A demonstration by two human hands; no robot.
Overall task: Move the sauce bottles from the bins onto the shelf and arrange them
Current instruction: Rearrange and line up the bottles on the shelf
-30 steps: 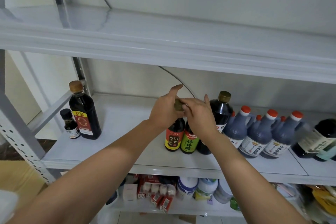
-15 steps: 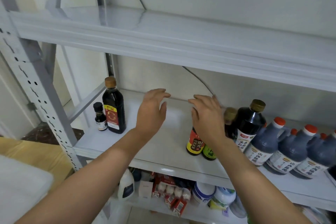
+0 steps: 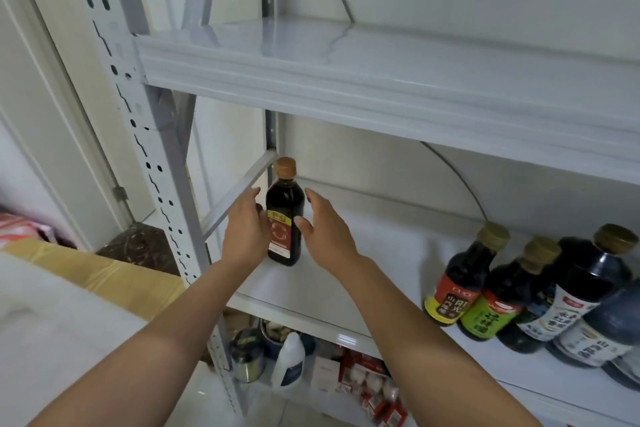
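A tall dark sauce bottle (image 3: 284, 218) with a brown cap and a red label stands upright at the left end of the white middle shelf (image 3: 346, 277). My left hand (image 3: 244, 232) is just left of it, its fingers curled behind a small dark bottle of which only the cap tip shows. My right hand (image 3: 325, 232) is just right of the tall bottle, fingers spread, thumb by the label. A group of dark bottles stands at the shelf's right: a red-labelled one (image 3: 457, 288), a green-labelled one (image 3: 495, 305) and a bigger one (image 3: 571, 295).
The bare upper shelf (image 3: 346, 80) overhangs close above. A perforated grey upright (image 3: 152, 163) and a diagonal brace stand left of my hands. A cardboard box (image 3: 104, 274) and a white foam bin (image 3: 52, 340) lie lower left. Jars and packets (image 3: 287, 360) fill the lower shelf.
Both hands let go of the small bottles at the right group and moved left across the shelf. They now flank the tall brown-capped bottle. The view swung left.
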